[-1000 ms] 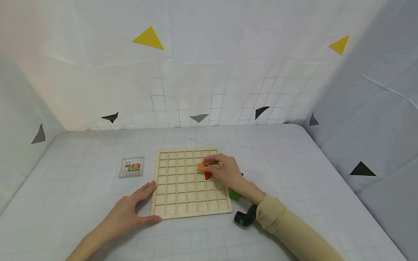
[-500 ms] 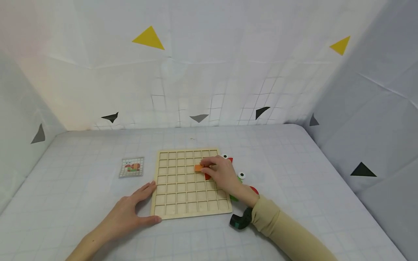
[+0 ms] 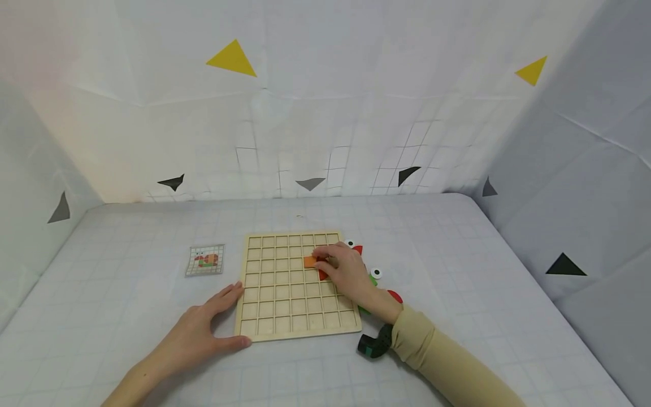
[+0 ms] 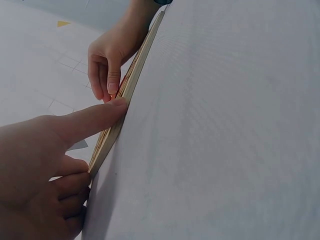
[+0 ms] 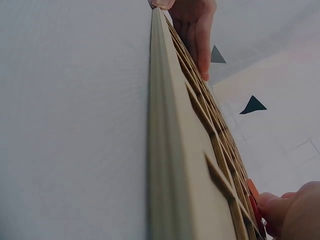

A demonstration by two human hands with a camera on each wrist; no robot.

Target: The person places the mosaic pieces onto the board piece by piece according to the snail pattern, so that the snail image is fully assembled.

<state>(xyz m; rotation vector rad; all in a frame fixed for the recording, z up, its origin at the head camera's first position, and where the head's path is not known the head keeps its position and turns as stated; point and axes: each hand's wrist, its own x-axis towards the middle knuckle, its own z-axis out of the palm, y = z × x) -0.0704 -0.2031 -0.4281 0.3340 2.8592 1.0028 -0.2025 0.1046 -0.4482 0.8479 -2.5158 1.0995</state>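
Note:
My left hand (image 3: 195, 328) rests at the near left corner of a wooden grid board (image 3: 282, 308). Its thumb lies on the front edge, its fingertips along the left side. Over the upper right part of the board, my right hand (image 3: 348, 274) pinches a small orange tile (image 3: 309, 262) between thumb and index finger, right at a grid cell. Beside it a red rounded piece (image 3: 323, 275) sits on the board, partly covered by the hand. The right wrist view shows the orange tile (image 5: 253, 188) tilted at the board's surface, the red piece (image 5: 257, 214) just below it.
Left of the board lies a pattern card (image 3: 205, 260) with a coloured figure. To the right are eye discs (image 3: 376, 273), a red piece (image 3: 395, 296) and green pieces, partly hidden by the right arm. A dark curved object (image 3: 373, 345) lies near the right sleeve.
The right hand has shifted slightly left with the orange tile, then stayed nearly still there. The dark curved object moved left along with the arm. The left hand and board have not moved.

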